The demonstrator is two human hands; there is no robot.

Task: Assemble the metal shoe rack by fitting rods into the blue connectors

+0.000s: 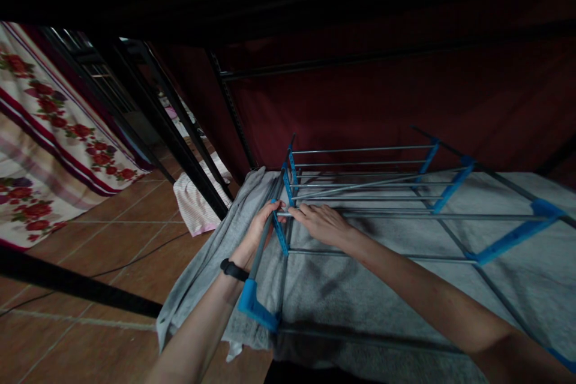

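A rack of thin grey metal tubes (450, 216) with blue plastic brackets (456, 188) lies on a grey blanket (369, 294). My left hand (263, 222), below a black wristband (234, 270), is closed around the near-left side of the frame, at a blue bracket with holes (281, 237). Close beside it, my right hand (323, 225) grips the end of a crosswise tube, its fingertips near that bracket. Whether the tube end sits in the bracket is hidden by my fingers. A blue corner piece (254, 306) joins the frame nearer to me.
Dark metal posts (157, 126) stand at the left, and a dark red cloth (387, 102) hangs behind the rack. Beyond the blanket's left edge are a tiled floor (112, 252), a cable, a striped cloth (198, 201) and a flowered curtain (58, 132). A dark surface hangs low overhead.
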